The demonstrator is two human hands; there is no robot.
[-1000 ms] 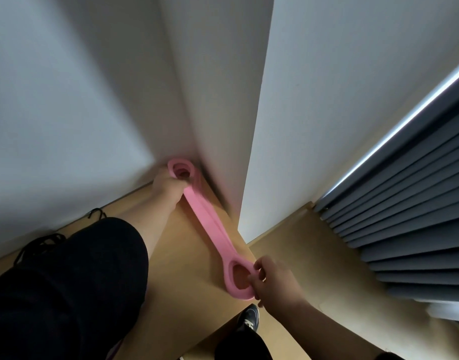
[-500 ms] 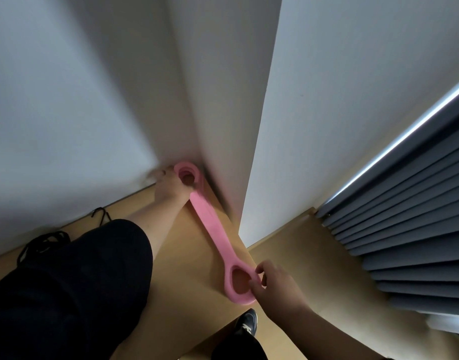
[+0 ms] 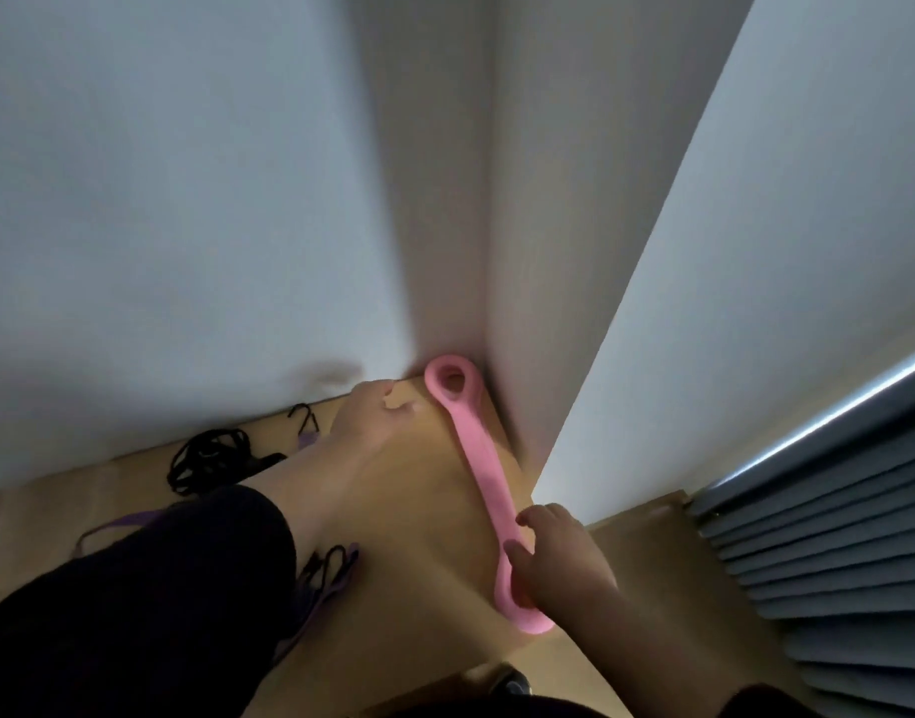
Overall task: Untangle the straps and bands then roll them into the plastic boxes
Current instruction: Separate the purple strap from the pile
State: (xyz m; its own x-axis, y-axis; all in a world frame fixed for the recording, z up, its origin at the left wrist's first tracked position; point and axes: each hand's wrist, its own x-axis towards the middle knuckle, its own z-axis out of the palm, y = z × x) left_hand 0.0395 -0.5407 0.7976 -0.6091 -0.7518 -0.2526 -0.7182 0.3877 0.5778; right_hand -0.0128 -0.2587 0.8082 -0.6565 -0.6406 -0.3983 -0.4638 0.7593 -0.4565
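Pink band (image 3: 483,466) lies stretched flat on the wooden counter (image 3: 424,551), running from the far corner where the walls meet down to the near right edge, one loop end (image 3: 451,378) at the far end and the other under our right hand (image 3: 556,562). Our right fingers (image 3: 517,551) curl over the near loop and seem to pinch its rim, though the thumb side is hidden. Our left hand (image 3: 375,417) rests on the counter just beside the far loop, fingers bent down at the tips; we cannot tell whether they touch the band or only sit next to it.

We judge the band already free of the tangle, so the step in hand is rolling it. To do that well, we should hold the far end down flat with the left hand, then fold the near loop over on itself and turn it toward the far end, keeping the edges lined up so the roll stays tight enough for a box. No plastic boxes show in this view.

Black cords (image 3: 209,458) and purple straps (image 3: 325,577) lie to the left, partly under our dark sleeve (image 3: 149,588), apparently not yet sorted
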